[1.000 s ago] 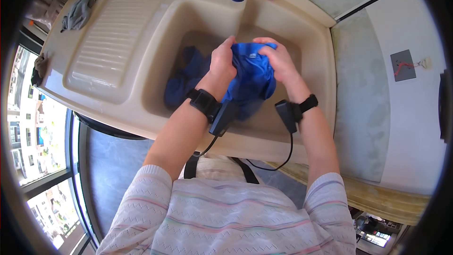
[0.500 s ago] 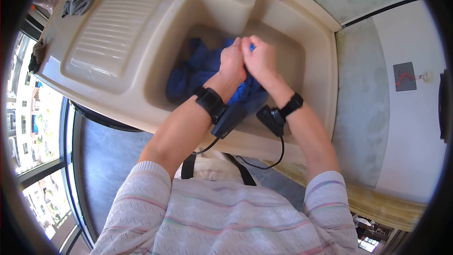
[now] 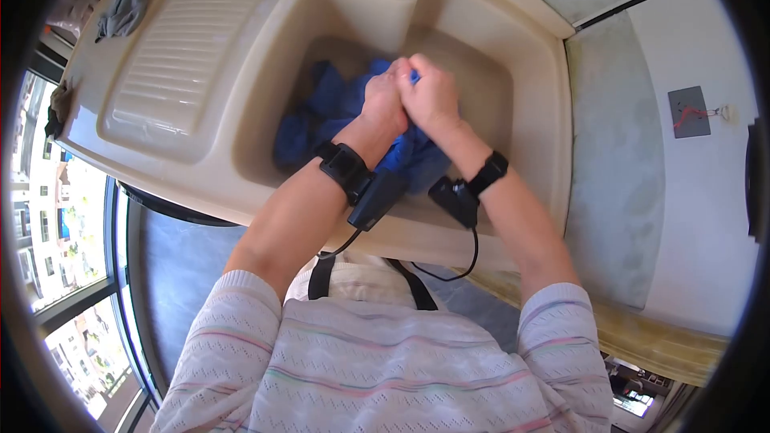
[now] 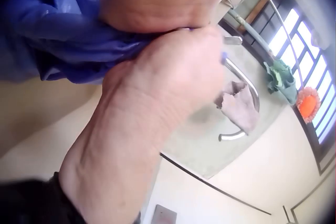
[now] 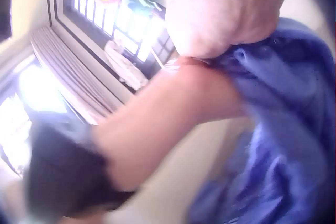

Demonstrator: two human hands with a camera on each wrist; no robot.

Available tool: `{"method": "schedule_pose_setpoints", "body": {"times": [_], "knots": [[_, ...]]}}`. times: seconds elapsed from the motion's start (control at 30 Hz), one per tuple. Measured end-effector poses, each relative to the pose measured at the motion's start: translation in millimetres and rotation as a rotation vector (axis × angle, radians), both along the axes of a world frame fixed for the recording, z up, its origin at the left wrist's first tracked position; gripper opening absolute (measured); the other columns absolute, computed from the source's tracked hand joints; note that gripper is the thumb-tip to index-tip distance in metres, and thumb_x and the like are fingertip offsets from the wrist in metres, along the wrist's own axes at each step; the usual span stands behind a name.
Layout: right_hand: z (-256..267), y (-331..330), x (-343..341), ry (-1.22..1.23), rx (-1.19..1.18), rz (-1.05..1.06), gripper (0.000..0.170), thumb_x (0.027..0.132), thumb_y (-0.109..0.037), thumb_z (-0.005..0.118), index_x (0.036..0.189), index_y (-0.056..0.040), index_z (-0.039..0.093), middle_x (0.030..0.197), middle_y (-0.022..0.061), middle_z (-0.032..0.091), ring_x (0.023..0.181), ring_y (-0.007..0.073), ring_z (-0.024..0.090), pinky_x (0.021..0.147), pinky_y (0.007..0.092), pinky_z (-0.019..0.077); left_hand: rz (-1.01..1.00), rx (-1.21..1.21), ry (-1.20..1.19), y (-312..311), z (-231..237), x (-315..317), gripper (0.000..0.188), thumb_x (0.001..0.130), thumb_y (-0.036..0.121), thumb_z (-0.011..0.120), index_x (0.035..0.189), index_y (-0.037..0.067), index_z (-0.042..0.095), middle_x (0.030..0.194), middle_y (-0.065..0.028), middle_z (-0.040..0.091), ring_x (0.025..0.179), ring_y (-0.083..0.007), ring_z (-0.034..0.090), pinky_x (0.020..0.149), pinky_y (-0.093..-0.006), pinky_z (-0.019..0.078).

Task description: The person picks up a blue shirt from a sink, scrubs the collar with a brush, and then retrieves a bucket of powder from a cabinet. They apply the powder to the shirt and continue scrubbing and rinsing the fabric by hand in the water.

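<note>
Left hand [image 3: 383, 104] and right hand [image 3: 433, 98], together, grip blue cloth [image 3: 411, 157] in the sink [image 3: 542, 124]; washing seems underway, unfinished.

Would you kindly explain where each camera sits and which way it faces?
Head: worn on the head, facing forward and down into the beige moulded sink; left hand, right hand, forearms and striped white knitted sleeves show.
Left wrist: on that wrist, facing shiny blue fabric and pale walls beyond; both hands and the right wrist show.
Right wrist: on that wrist, facing the fabric and a dark-barred window; both hands and the left wrist show.
Both wrist views share the fabric, hands and window.
</note>
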State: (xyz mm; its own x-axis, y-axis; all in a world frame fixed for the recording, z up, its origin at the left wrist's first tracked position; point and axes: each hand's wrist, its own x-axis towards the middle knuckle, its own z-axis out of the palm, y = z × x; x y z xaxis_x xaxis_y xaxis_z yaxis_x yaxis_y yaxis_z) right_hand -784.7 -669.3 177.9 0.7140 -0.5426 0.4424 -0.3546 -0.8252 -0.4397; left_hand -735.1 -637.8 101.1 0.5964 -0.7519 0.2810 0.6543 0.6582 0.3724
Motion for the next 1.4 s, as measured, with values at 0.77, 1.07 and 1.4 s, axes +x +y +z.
{"method": "schedule_pose_setpoints", "body": {"times": [0.77,1.07,1.4], "knots": [[45.6,-91.3,-85.6,-0.264,1.400,0.143,0.022,0.080,-0.011,0.050,0.099,-0.0013,0.056,0.092,0.0079,0.061,0.079,0.0188,0.061,0.065,0.0342,0.0504,-0.277,0.731,-0.622,32.7,82.8,21.5,0.061,0.071,0.030,0.065,0.122,0.001,0.047,0.116,-0.0161,0.053,0.106,-0.0245,0.050,0.094,-0.0328,0.0353],[98.7,-140.5,-128.7,-0.654,1.380,0.044,0.022,0.084,-0.014,0.048,0.104,-0.0067,0.054,0.105,0.0041,0.059,0.097,0.0193,0.056,0.084,0.0361,0.0444,-0.251,1.137,-1.482,34.0,86.6,21.7,0.040,0.074,0.024,0.063,0.107,0.003,0.058,0.095,-0.0110,0.064,0.090,-0.0258,0.060,0.082,-0.0338,0.0460],[114.3,-175.1,-143.6,-0.568,1.183,-0.152,0.027,0.086,-0.020,0.050,0.107,-0.0035,0.054,0.101,0.0071,0.060,0.094,0.0181,0.056,0.078,0.0345,0.0469,-0.422,0.557,-0.167,41.1,103.0,29.3,0.025,0.087,0.018,0.054,0.097,-0.004,0.059,0.086,-0.0079,0.064,0.074,-0.0137,0.061,0.070,-0.0268,0.0508]]}}
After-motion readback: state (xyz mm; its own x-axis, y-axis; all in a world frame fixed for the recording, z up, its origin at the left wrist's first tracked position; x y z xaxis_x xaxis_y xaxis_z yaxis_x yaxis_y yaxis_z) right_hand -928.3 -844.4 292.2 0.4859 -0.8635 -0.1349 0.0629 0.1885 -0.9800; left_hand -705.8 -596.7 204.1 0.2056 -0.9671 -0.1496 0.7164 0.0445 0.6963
